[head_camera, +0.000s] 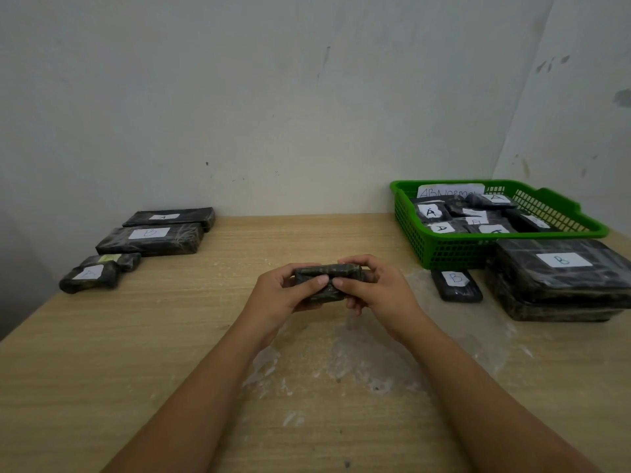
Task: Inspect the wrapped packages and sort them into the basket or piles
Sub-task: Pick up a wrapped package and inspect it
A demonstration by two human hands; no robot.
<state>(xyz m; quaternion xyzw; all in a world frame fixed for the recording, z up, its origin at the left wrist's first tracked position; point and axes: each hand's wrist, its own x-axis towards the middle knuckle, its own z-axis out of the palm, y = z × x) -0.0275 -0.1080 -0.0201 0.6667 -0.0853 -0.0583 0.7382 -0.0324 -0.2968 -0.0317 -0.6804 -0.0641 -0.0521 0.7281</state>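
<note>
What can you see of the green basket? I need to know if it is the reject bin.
The basket is green plastic with slotted mesh walls, a solid rim and a handle lug on its right side. It stands upright on the table at the far right, near the wall corner. A white paper sign leaning at its back reads roughly "ABNormal". Inside lie several dark wrapped packages, most labelled A. A stack of larger packages labelled B sits against its front right.
</note>
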